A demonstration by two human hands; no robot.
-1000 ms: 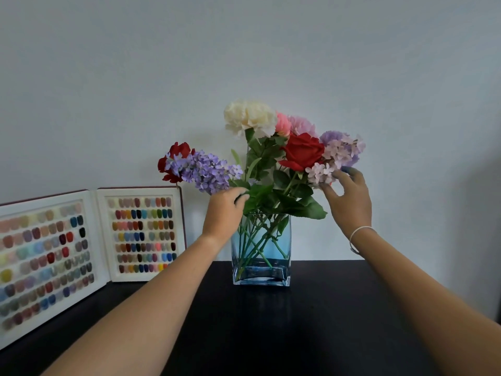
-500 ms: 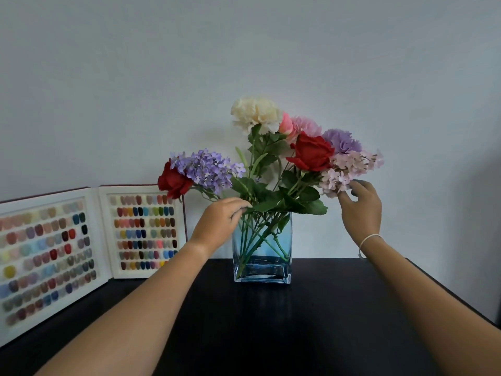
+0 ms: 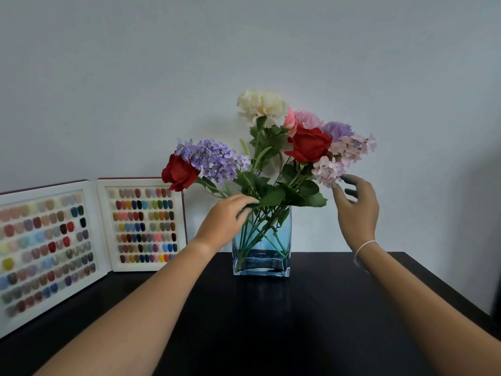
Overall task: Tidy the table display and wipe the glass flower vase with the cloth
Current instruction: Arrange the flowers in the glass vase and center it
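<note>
Square blue-tinted glass vase (image 3: 261,240): mid dark table (image 3: 271,321). Step: arranging (judged). Left hand (image 3: 226,222) pinching stems at rim; right hand (image 3: 356,210) spread, fingertips near pale pink blossoms (image 3: 341,161). Next: wiping (cloth not visible).

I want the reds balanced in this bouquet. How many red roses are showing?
2. One red rose leans out at the bouquet's left edge, beside the purple lilac. The other red rose sits right of centre, higher. More could be hidden behind.

An open nail-colour sample book (image 3: 81,234) leans against the wall (image 3: 135,77).
</note>
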